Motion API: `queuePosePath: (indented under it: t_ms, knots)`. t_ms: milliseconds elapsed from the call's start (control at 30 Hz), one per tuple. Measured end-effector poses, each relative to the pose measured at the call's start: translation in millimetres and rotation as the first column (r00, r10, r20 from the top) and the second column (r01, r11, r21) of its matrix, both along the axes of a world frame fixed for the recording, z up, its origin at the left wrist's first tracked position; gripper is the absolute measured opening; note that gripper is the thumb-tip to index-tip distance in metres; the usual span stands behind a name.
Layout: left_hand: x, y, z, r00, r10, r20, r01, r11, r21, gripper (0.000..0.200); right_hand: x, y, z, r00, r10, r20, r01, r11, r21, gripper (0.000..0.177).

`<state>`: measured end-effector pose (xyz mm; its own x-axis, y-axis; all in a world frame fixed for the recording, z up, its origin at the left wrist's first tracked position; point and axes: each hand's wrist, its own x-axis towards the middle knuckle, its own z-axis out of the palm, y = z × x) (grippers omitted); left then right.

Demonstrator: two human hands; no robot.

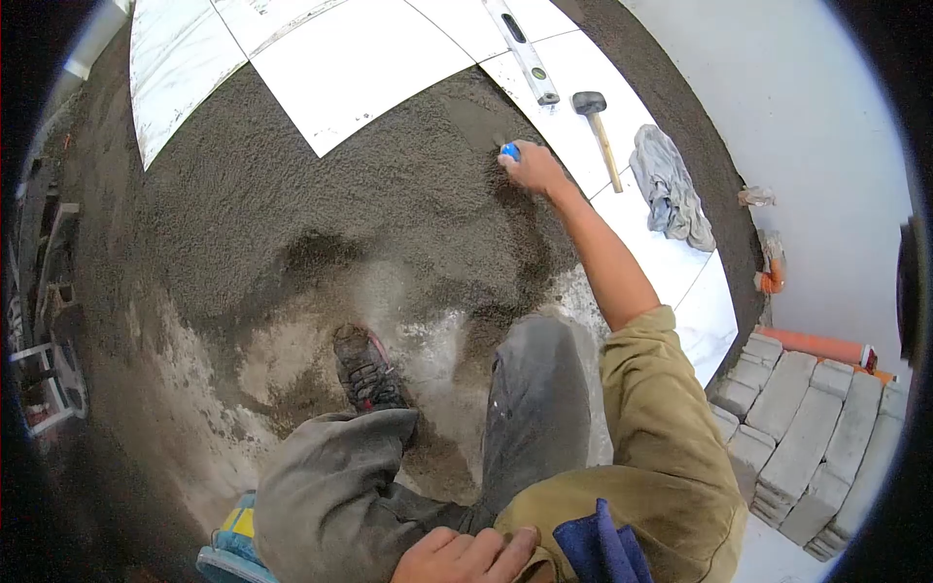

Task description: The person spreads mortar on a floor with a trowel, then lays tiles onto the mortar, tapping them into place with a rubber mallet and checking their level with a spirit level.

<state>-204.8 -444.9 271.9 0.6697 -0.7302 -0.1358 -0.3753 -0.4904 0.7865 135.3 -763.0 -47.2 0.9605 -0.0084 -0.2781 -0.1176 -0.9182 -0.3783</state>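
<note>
My right hand (536, 169) is closed round the blue handle of a trowel (509, 152), low over the grey mortar bed (389, 165). The trowel's blade is hard to tell from the smoothed mortar beside it. White tiles (360, 63) border the mortar at the far side and on the right. At the bottom edge, my left hand (466, 557) rests against my clothes, its fingers loosely laid out and partly cut off by the frame. No tool shows in it.
On the right-hand tiles lie a spirit level (525, 53), a rubber mallet (598, 136) and a grey rag (669, 189). Grey paving blocks (802, 437) are stacked at lower right beside an orange pipe (816, 345). A white wall (797, 107) rises behind. A blue-and-yellow object (238, 544) sits at lower left.
</note>
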Motion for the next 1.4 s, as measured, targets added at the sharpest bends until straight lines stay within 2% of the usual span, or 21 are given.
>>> queuePosePath:
  t_ms: [67,133,200,267,367,467,533,600,667,733,800,833,900,1000,1033,1067,1133,1200,1233,1333,1400]
  knots:
    - [-1.4,-2.1,1.1,1.000,0.005,-0.002,-0.005,1.000,0.005,0.044,18.3,-1.0,-14.0,0.999,-0.045,0.026,0.044,0.999,0.017,0.047]
    - [-2.9,-3.9,2.0,1.000,-0.002,-0.025,0.003,1.000,0.025,0.044,37.4,-4.4,-23.7,0.997,-0.059,-0.040,0.059,0.998,0.006,0.054]
    - [-4.0,-6.3,2.7,1.000,-0.005,-0.030,0.006,1.000,0.024,0.044,40.7,0.5,-16.5,0.987,-0.112,-0.114,0.124,0.987,0.099,0.058]
    - [-5.9,-8.0,2.7,0.999,-0.008,-0.033,0.008,1.000,0.024,0.044,39.9,1.9,-6.1,0.914,-0.252,-0.318,0.337,0.907,0.251,0.051]
    - [-7.2,-11.1,3.5,1.000,-0.014,-0.008,0.014,1.000,-0.003,0.045,17.7,-4.6,8.7,0.850,-0.294,-0.436,0.463,0.812,0.355,0.042]
    - [-4.6,-16.1,5.6,0.999,0.004,-0.042,-0.005,1.000,-0.025,0.047,-17.0,-30.4,24.3,0.828,-0.278,-0.487,0.480,0.801,0.358,0.041]
    - [-5.3,-17.8,5.8,1.000,0.017,-0.014,-0.017,1.000,-0.005,0.048,-46.7,-55.8,18.4,0.846,-0.308,-0.434,0.497,0.751,0.435,0.043]
    - [-4.5,-18.3,5.7,1.000,0.012,-0.008,-0.012,1.000,-0.006,0.048,-73.6,-82.2,20.8,0.863,-0.228,-0.452,0.392,0.865,0.313,0.040]
    - [-1.9,-16.6,5.0,1.000,0.017,-0.002,-0.017,1.000,-0.009,0.048,-112.2,-103.5,29.1,0.995,-0.059,-0.084,0.057,0.998,-0.033,0.032]
    - [0.7,-14.8,3.2,1.000,0.004,-0.002,-0.004,1.000,-0.014,0.043,-149.2,-95.6,85.7,0.991,-0.126,-0.042,0.113,0.964,-0.240,0.028]
    - [1.4,-12.3,0.4,1.000,0.013,0.025,-0.013,1.000,0.000,0.040,-179.2,-101.7,102.2,0.945,-0.028,0.325,0.093,0.978,-0.187,0.034]
    - [1.7,-11.0,-0.2,0.998,-0.001,0.060,0.000,1.000,0.015,0.038,-185.7,-107.1,103.7,0.947,-0.014,0.321,0.078,0.979,-0.186,0.034]
    - [2.8,-11.3,-0.2,0.998,0.036,0.054,-0.036,0.999,-0.009,0.036,-190.5,-113.6,106.1,0.987,0.002,0.160,0.054,0.937,-0.344,0.038]
    - [2.5,-5.7,-2.7,0.995,0.074,0.062,-0.072,0.997,-0.028,0.035,-180.4,-101.3,109.8,0.997,-0.032,0.070,0.058,0.917,-0.395,0.035]
    - [1.6,-5.4,-3.5,0.995,0.074,0.065,-0.072,0.997,-0.027,0.035,-172.6,-96.4,100.3,0.986,-0.086,0.146,0.131,0.934,-0.334,0.037]
    - [0.7,-5.4,-3.7,0.994,0.095,0.060,-0.094,0.995,-0.023,0.035,-157.6,-87.3,92.8,0.988,-0.065,0.141,0.109,0.937,-0.331,0.037]
    - [0.0,-4.2,-3.8,0.988,0.109,0.110,-0.107,0.994,-0.021,0.032,-115.8,-53.7,75.7,0.979,0.024,0.204,-0.024,1.000,-0.002,0.035]
    - [-1.4,-3.4,-7.2,0.992,0.110,0.058,-0.109,0.994,-0.029,0.030,-80.6,13.2,60.1,0.991,-0.080,0.106,0.049,0.962,0.269,0.032]
    - [-2.5,-2.2,-8.2,0.996,0.091,-0.002,-0.091,0.995,-0.050,0.028,-66.2,50.4,51.0,0.993,-0.058,0.106,0.026,0.957,0.288,0.032]
    - [-3.7,-0.6,-10.2,0.990,0.142,-0.023,-0.144,0.986,-0.087,0.026,-30.6,155.5,30.2,0.977,0.195,0.086,-0.212,0.916,0.340,0.047]
    - [-9.7,-2.5,-15.0,0.982,0.187,0.008,-0.185,0.978,-0.094,0.028,-6.1,205.7,14.2,0.957,0.288,0.013,-0.278,0.908,0.313,0.051]
